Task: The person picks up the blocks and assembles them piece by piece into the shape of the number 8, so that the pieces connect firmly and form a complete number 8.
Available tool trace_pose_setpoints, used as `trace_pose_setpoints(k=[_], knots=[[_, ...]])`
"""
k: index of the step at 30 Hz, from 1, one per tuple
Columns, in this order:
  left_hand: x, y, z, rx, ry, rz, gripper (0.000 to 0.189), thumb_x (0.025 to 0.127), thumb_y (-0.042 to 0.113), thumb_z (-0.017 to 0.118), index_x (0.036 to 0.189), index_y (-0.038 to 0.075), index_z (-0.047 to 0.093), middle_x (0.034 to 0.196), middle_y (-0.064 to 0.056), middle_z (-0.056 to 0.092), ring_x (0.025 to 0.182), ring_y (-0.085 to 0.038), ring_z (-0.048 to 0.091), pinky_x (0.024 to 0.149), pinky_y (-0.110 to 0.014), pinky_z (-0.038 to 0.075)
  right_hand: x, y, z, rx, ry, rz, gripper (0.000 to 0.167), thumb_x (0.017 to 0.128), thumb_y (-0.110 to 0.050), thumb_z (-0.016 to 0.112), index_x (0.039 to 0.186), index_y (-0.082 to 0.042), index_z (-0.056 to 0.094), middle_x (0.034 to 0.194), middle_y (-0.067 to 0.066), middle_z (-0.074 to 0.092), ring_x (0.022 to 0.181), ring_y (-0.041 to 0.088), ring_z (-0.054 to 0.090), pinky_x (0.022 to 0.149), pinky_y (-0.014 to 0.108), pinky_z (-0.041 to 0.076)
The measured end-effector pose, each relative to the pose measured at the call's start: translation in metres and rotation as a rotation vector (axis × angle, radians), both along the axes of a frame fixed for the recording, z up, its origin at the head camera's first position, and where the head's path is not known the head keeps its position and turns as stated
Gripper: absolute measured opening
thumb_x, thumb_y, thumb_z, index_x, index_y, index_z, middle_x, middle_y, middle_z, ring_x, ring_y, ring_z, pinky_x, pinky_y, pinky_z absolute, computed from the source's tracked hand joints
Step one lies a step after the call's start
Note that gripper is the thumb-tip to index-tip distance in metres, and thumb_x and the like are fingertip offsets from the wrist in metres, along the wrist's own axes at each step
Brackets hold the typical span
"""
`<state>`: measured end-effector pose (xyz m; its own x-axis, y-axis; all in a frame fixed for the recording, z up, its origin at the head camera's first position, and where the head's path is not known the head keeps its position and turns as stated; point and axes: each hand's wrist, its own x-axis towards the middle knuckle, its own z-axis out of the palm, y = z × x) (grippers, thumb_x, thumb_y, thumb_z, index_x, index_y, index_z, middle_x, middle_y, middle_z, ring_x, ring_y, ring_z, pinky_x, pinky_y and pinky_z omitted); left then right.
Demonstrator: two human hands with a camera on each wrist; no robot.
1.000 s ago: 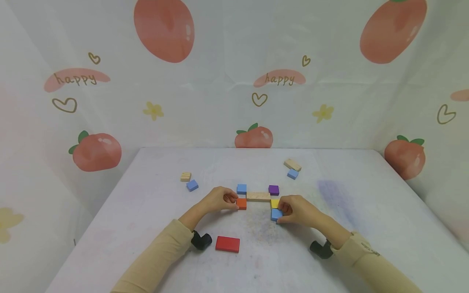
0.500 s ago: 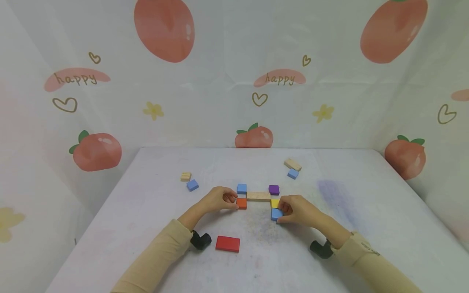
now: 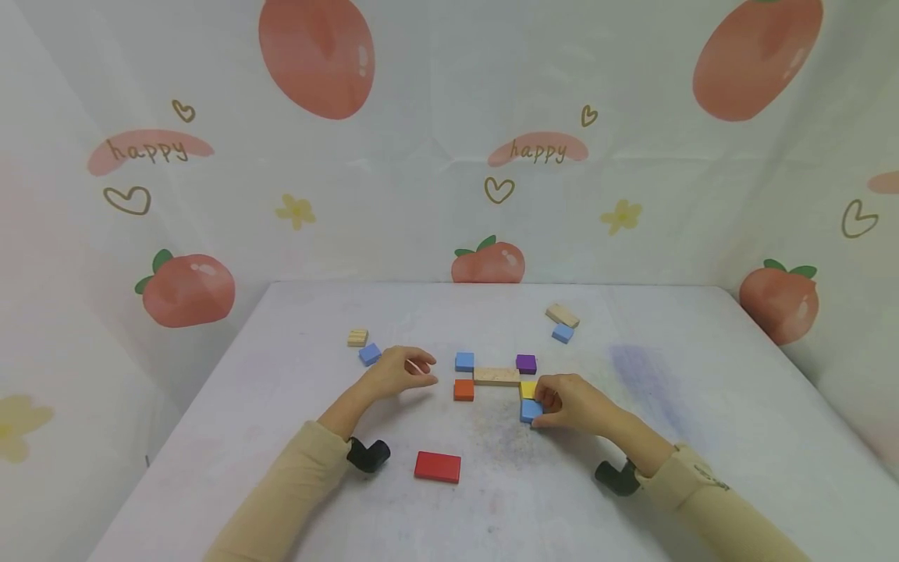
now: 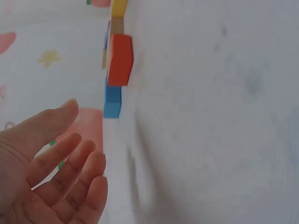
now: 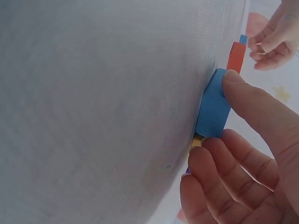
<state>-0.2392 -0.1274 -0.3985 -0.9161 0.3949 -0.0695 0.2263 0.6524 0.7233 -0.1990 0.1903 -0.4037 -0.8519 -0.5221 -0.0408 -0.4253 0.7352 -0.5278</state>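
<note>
My left hand [image 3: 396,372] hovers left of the orange-red block [image 3: 463,390], fingers apart and holding nothing; the left wrist view shows its loosely bent fingers [image 4: 74,179] off the blocks. My right hand [image 3: 574,403] pinches a blue block [image 5: 214,105] between thumb and fingers on the table. A yellow block [image 3: 528,389] touches that block's far side, partly hidden by the fingers. A plain wooden strip [image 3: 496,377] runs between the orange-red and yellow blocks. Behind its ends sit another blue block [image 3: 464,361] and a purple block [image 3: 526,364].
A flat red block [image 3: 438,467] lies nearer the front. At the back left are a striped wooden block [image 3: 357,337] and a blue block [image 3: 369,354]. A wooden block [image 3: 563,315] and a blue block [image 3: 563,333] lie at the back right.
My left hand has let go of the orange-red block and moved left and slightly back, its fingers spreading. My right hand stays at the blue block.
</note>
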Motion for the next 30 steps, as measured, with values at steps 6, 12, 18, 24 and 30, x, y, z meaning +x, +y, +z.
trace_pose_setpoints(k=[6, 12, 18, 24, 30], knots=[[-0.003, -0.022, 0.003, 0.049, 0.037, 0.070, 0.035, 0.082, 0.019, 0.070, 0.111, 0.001, 0.064, 0.098, -0.012, 0.067, 0.089, -0.020, 0.061, 0.074, -0.029, 0.050, 0.000, 0.000, 0.000, -0.003, 0.004, 0.005, 0.030, 0.073, -0.025, 0.079, 0.086, -0.009, 0.058, 0.076, -0.003, 0.057, 0.069, 0.007, 0.048, 0.062, 0.017, 0.043], [-0.005, -0.047, 0.003, 0.050, 0.102, 0.177, 0.034, 0.083, 0.019, 0.069, 0.111, 0.000, 0.065, 0.098, -0.014, 0.067, 0.086, -0.021, 0.063, 0.071, -0.026, 0.049, 0.001, 0.002, -0.001, -0.006, 0.022, 0.017, 0.030, 0.072, -0.027, 0.079, 0.086, -0.009, 0.058, 0.076, -0.003, 0.058, 0.069, 0.006, 0.048, 0.062, 0.017, 0.044], [-0.004, -0.069, 0.000, 0.037, 0.102, 0.285, 0.037, 0.085, 0.020, 0.067, 0.116, -0.001, 0.061, 0.108, -0.020, 0.063, 0.092, -0.029, 0.062, 0.070, -0.029, 0.050, 0.001, 0.004, -0.001, -0.011, 0.007, 0.008, 0.029, 0.073, -0.027, 0.078, 0.087, -0.010, 0.059, 0.078, -0.004, 0.059, 0.071, 0.006, 0.051, 0.064, 0.017, 0.046], [-0.003, -0.082, -0.009, 0.033, 0.074, 0.368, 0.045, 0.085, 0.021, 0.066, 0.122, -0.002, 0.057, 0.116, -0.024, 0.059, 0.102, -0.037, 0.060, 0.080, -0.039, 0.051, 0.002, 0.006, 0.001, -0.027, -0.024, 0.011, 0.028, 0.075, -0.026, 0.077, 0.090, -0.009, 0.059, 0.078, -0.004, 0.060, 0.071, 0.005, 0.051, 0.064, 0.017, 0.046], [-0.004, -0.084, -0.013, 0.005, 0.059, 0.389, 0.046, 0.085, 0.023, 0.066, 0.123, -0.001, 0.056, 0.115, -0.024, 0.058, 0.105, -0.038, 0.058, 0.083, -0.043, 0.049, 0.002, 0.006, 0.002, -0.024, -0.036, 0.010, 0.027, 0.076, -0.024, 0.076, 0.092, -0.008, 0.060, 0.078, -0.004, 0.060, 0.071, 0.005, 0.051, 0.064, 0.017, 0.046]])
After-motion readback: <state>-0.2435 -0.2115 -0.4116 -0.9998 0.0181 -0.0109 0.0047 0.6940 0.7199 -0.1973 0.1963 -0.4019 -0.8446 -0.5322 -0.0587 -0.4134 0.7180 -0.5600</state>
